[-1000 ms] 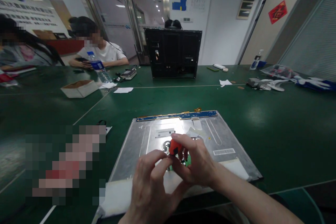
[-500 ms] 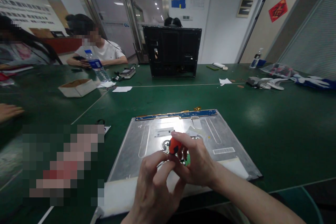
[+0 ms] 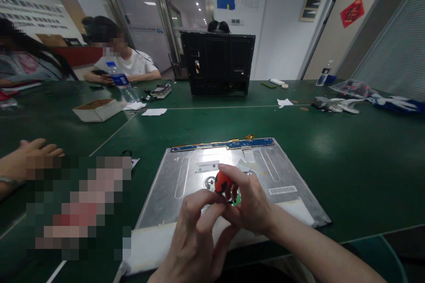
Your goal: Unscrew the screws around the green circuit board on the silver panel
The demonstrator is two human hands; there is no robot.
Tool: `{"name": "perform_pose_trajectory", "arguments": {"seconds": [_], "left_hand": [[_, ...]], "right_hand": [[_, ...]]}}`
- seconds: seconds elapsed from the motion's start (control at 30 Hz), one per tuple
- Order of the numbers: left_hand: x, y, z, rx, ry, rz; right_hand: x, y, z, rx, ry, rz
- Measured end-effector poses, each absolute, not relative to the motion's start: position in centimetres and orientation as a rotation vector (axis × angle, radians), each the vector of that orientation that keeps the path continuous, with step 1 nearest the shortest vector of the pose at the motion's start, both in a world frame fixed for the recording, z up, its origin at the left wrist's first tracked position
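My right hand [image 3: 249, 199] is closed round a screwdriver [image 3: 222, 181] with an orange and black handle, held over the panel. My left hand [image 3: 199, 230] is closed beside it, thumb and forefinger pinched near the screwdriver's lower end; what they pinch is hidden. Under both hands are a round silvery part [image 3: 210, 182] and a green circuit board [image 3: 237, 200], mostly covered. These sit over a flat metal-backed display panel [image 3: 159, 194] lying on the table. A blue circuit strip [image 3: 219, 145] runs along the panel's far edge.
Another person's hand [image 3: 36, 152] rests on the green table [image 3: 358, 154] at left, by a blurred-out patch. Farther back stand a white open box [image 3: 98, 112], a water bottle [image 3: 122, 84] and a black monitor housing [image 3: 217, 66]. Gloves [image 3: 338, 105] lie at right.
The other person's hand at left has come farther into view, moving right. My left hand has shifted slightly right at the screwdriver; my right hand still grips it in nearly the same place.
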State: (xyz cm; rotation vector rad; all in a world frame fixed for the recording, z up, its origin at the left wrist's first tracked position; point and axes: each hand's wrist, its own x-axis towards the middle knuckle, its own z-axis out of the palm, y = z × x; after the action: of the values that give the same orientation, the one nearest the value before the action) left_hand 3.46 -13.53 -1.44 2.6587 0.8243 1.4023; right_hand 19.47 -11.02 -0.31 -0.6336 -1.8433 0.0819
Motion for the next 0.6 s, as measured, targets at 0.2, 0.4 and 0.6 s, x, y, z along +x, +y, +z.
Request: {"name": "perform_pose_trajectory", "arguments": {"seconds": [0.2, 0.4, 0.6], "left_hand": [[3.35, -13.22, -1.23, 2.681, 0.773, 1.387], [3.65, -13.39, -1.31, 2.632, 0.821, 1.434], [2.92, -13.02, -1.08, 2.621, 0.757, 1.465]], "right_hand": [[19.49, -11.06, -0.35, -0.651, -1.842, 0.092], [19.4, -11.1, -0.29, -0.638, -1.851, 0.069], [19.39, -11.16, -0.25, -0.621, -1.869, 0.083]]}}
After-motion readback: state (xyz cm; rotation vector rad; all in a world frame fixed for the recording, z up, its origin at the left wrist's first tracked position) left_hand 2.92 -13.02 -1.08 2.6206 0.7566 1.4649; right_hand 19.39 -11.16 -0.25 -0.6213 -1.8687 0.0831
